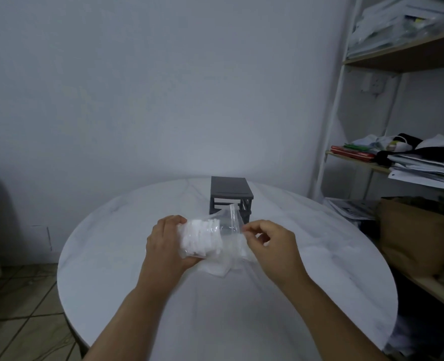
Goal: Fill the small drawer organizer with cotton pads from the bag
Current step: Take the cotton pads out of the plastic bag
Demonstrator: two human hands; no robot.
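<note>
now gripping the clear plastic bag with the left hand, fingers curled round the stack of white cotton pads inside it. pinching the bag's loose upper end with the right hand, thumb against fingertips. both at the middle of the round white table. just behind the bag, partly hidden by its raised film, the dark grey drawer organizer, upright. off to the right, a shelf unit piled with papers.
</note>
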